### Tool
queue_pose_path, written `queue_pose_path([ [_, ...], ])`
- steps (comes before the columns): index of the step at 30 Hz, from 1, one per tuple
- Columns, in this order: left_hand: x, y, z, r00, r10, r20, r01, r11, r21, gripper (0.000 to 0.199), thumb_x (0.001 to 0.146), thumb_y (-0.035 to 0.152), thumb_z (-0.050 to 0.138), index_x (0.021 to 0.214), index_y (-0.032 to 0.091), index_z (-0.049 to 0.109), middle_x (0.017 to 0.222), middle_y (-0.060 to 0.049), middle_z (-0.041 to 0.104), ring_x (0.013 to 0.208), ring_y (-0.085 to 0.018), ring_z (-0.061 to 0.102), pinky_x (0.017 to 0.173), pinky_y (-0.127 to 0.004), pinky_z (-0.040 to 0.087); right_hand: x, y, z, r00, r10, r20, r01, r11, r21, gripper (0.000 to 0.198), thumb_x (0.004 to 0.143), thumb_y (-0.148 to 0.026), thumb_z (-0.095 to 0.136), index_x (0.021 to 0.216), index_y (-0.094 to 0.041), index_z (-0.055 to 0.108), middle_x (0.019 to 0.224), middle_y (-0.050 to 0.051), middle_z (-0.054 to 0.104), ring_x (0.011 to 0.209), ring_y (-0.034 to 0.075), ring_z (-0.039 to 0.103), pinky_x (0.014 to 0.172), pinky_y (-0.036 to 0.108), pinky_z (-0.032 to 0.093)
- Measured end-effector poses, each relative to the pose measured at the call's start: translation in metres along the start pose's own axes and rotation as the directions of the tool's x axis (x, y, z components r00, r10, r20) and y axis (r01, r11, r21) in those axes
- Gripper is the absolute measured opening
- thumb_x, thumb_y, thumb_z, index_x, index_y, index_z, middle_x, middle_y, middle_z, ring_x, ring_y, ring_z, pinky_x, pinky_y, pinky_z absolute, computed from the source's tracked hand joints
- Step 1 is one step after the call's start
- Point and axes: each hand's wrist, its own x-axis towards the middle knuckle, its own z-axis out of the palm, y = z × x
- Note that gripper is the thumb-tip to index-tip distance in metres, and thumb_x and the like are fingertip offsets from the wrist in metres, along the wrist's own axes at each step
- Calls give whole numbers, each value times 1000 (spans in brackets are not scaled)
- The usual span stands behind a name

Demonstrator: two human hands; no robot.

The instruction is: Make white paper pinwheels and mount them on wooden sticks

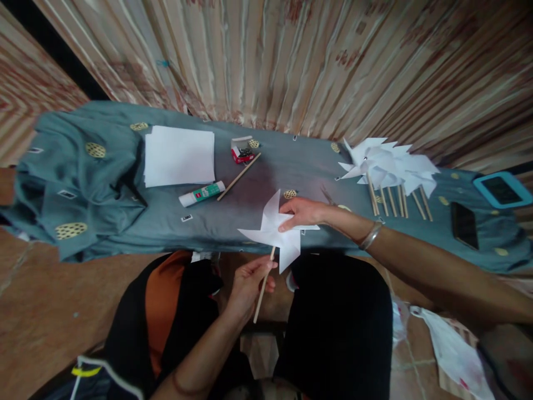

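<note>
A white paper pinwheel [270, 236] is held over the table's front edge, its blades spread out. My left hand [252, 280] is closed around the pinwheel's wooden stick [260, 300], just below the paper. At the pinwheel's middle, my right hand [302, 214] pinches the paper between thumb and fingers; some of its fingers are hidden behind the blades. Close to the right wrist lie scissors [328, 194], partly covered by the arm. On the cloth to the left are a loose wooden stick [239, 176], a glue stick [202, 193] and a small red box [242, 154].
A stack of white paper [180, 155] lies at the left of the cloth-covered table [287, 161]. Several finished-looking pinwheels [391, 164] overlap at the right. Beyond them rest a phone [464, 225] and a blue-framed tablet [503, 190]. A pleated curtain [266, 61] hangs behind.
</note>
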Motion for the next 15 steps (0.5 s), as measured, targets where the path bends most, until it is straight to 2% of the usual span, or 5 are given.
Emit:
queue_pose_path([
  [5,0,0,-3,998,53,46,-55,998,24,39,55,37,86,84,12,78,47,0,61,39,-5,46,40,-17,34,-3,2,-2,1000,-15,-8,15,998,59,27,65,-40,72,76,-15,68,68,-1,62,65,14,53,56,25,34],
  [12,2,11,5,995,98,28,-100,991,86,41,55,40,87,85,12,78,44,1,57,38,-6,45,40,-17,33,-11,6,-9,998,-48,-40,55,977,208,37,63,-46,74,80,-15,67,71,-1,64,65,14,54,58,24,39],
  [15,4,18,8,989,142,33,-145,981,131,41,56,38,86,86,12,78,45,1,58,37,-6,45,40,-18,33,-17,6,-13,990,-90,-108,119,948,295,38,60,-47,76,80,-15,68,73,-2,65,67,14,56,59,23,40],
])
